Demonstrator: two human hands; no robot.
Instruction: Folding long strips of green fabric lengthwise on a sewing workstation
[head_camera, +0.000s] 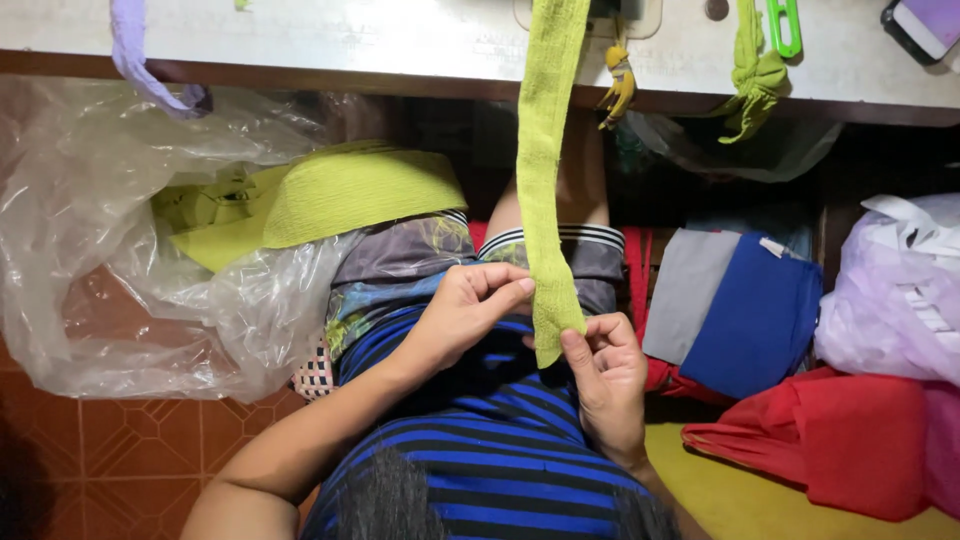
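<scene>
**A:** What sits nearest the camera?

**B:** At six o'clock, dark hair and a blue-and-black striped shirt (480, 440). Just above it the two hands meet. The left hand (465, 315) comes in from seven o'clock, its fingers curled narrow and its fingertips pinching the side edge of a lime-green knit strip (545, 180). The right hand (610, 385) rises from five o'clock, thumb and forefinger closed on the strip's bottom end.

**A:** And where does that strip run?

**B:** Straight up toward twelve o'clock. Its lower end lies between the two hands at the centre of the view, and it climbs over the edge of the pale worktable (400, 45) at the top, where it leaves the view.

**A:** What lies around the hands?

**B:** Just beyond them, patterned shorts (400, 265) with striped hems, and a bare knee behind the strip. At nine o'clock, a big clear plastic bag (90, 250) rests on the reddish tiled floor (130, 440), with more lime-green fabric (330, 200) spilling from its mouth. At three o'clock, folded cloth in grey (690, 290) and blue (755, 315), touching each other. Below those, at four o'clock, red fabric (850, 440) lies on a yellow surface (740, 500). A translucent lilac bag (900, 290) sits at the right edge.

**A:** And farthest off?

**B:** On the table's front edge: a lavender strip (135, 50) hangs at eleven o'clock, a knotted green scrap (755, 80) at one o'clock, with bright green handles (785, 25) just beside it. A phone (925, 25) is in the top right corner.
</scene>
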